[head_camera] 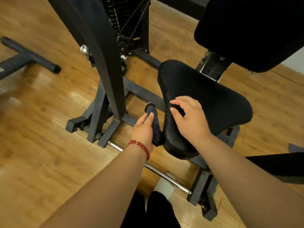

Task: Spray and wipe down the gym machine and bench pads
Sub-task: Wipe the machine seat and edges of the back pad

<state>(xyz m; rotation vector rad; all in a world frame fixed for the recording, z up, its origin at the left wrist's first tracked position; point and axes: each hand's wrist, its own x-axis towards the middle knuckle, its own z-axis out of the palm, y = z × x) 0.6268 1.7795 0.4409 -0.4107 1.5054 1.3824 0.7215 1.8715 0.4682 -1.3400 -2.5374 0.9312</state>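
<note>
The left grip [144,129] (red beads [141,146] at its wrist) clutches a dark cloth [156,127] against the left edge of the black seat pad [213,102], while the right grip [189,119] rests on the pad's top, fingers loose, holding nothing.

Back pad [250,30]: cut off by top and right edges. Weight stack [115,15]: numerals too small and blurred to read. Dark cloth [157,129]: partly hidden by the left hand [143,129] and the seat pad [205,99] edge; purple bit at its far end, unidentifiable. White object [164,186] by chrome bar [153,169]: blurred, part-hidden behind a knee [158,204]. Second bench frame [28,56]: runs off left edge. Dark pad [279,167]: cut by right edge.
</note>
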